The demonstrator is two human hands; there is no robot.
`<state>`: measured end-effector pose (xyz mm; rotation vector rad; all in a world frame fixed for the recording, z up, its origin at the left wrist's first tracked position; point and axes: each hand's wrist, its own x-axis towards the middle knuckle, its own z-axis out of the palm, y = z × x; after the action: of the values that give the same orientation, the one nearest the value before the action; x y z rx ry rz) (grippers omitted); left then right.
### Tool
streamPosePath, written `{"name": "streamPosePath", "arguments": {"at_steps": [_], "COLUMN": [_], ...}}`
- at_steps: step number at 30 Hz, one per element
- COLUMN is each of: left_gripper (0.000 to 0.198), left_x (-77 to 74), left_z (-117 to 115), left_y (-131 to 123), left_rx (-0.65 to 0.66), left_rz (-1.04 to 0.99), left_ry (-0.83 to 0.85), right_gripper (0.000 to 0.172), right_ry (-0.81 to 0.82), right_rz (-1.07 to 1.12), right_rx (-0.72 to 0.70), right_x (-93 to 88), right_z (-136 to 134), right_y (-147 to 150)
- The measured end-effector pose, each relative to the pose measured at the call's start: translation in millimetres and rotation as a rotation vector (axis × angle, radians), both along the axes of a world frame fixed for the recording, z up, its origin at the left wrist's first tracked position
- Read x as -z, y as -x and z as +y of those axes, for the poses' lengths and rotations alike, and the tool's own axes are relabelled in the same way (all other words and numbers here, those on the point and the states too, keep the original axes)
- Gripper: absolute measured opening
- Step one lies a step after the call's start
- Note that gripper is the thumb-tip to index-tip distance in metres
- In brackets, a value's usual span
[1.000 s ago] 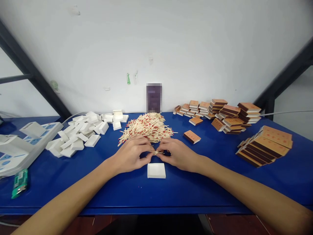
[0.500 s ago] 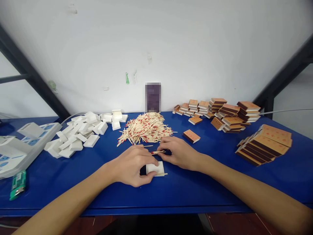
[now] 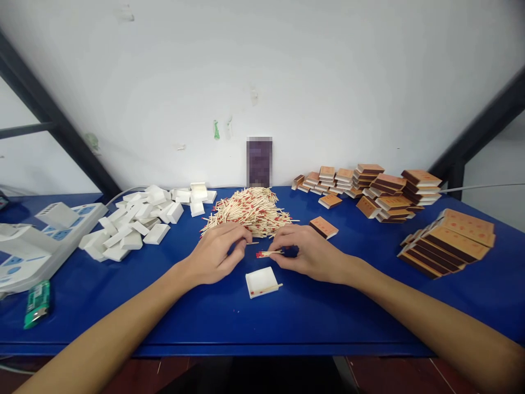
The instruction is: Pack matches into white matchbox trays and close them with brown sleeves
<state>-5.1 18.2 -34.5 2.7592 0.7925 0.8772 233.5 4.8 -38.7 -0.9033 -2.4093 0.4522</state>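
My right hand [image 3: 305, 251] is closed in a pinch around a small bunch of matches [image 3: 264, 254], their red heads pointing left. Opposite it, my left hand [image 3: 221, 251] has thumb and forefinger together at the end of a single match [image 3: 253, 243]. Below both hands lies a white matchbox tray [image 3: 261, 279], open side up, with a couple of matches along its front side, one sticking out past the right end. Behind my left hand rises a large pile of loose matches [image 3: 250, 210], partly covered by it.
White trays [image 3: 141, 216] are heaped at the left, beside a power strip [image 3: 61, 246] and a green packet [image 3: 38, 303]. Brown matchboxes [image 3: 388, 200] stand stacked at the right, with a larger block of them [image 3: 451, 241] nearer. One matchbox [image 3: 324, 227] lies by my right hand.
My left hand has left the white tray and moved up and left to the single match. The tray is now uncovered. My right hand keeps its bunch of matches nearly in place.
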Motion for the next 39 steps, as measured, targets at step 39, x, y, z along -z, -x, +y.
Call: {"name": "streamPosePath", "arguments": {"at_steps": [39], "left_gripper": [0.028], "left_x": [3.9], "left_z": [-5], "left_y": [2], "left_rx": [0.292], "left_rz": [0.159], "left_ry": [0.029], "right_gripper": [0.010], "right_ry": [0.229], "right_rz": [-0.048], "right_rx": [-0.263], "right_x": [-4.7], "right_z": [-17], "right_y": [1]}}
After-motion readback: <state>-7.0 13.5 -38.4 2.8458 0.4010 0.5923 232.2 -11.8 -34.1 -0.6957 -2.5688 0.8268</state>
